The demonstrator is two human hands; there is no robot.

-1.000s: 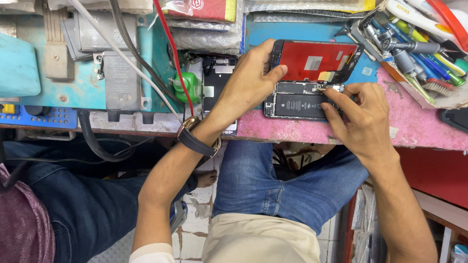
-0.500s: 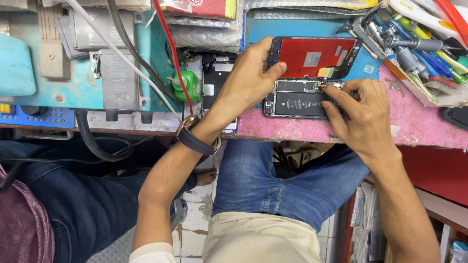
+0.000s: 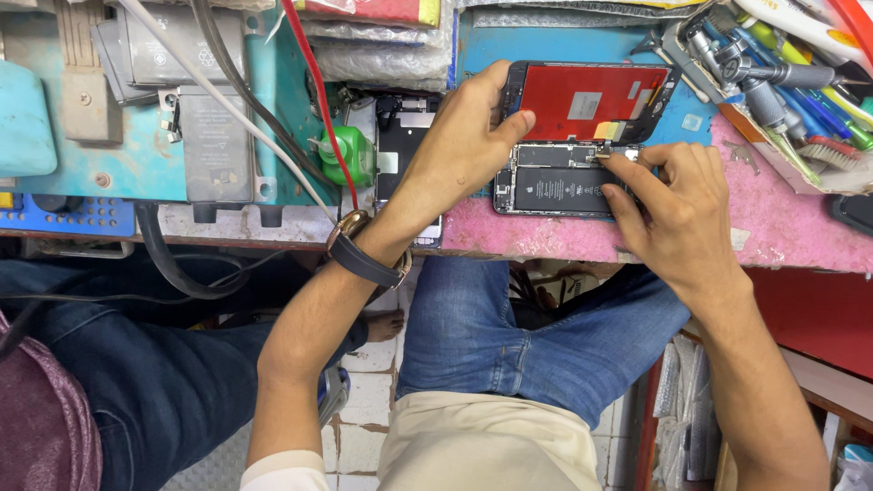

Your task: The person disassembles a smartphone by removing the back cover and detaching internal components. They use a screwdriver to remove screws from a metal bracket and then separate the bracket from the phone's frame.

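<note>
Two hands work upper centre: your left hand (image 3: 459, 150) grips the lifted red-backed screen (image 3: 587, 91). Your right hand (image 3: 677, 205) pinches at the opened phone body (image 3: 555, 186), connectors seemingly still unfinished.

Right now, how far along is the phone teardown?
Done: the phone body lies opened on the pink bench edge, battery and boards exposed, with the red-backed screen panel swung up off it. In hand: the left hand props the panel while the right hand fingertips work at the connector corner. Left: panel and body sit edge to edge at that corner; I cannot tell whether they're still connected.
</note>
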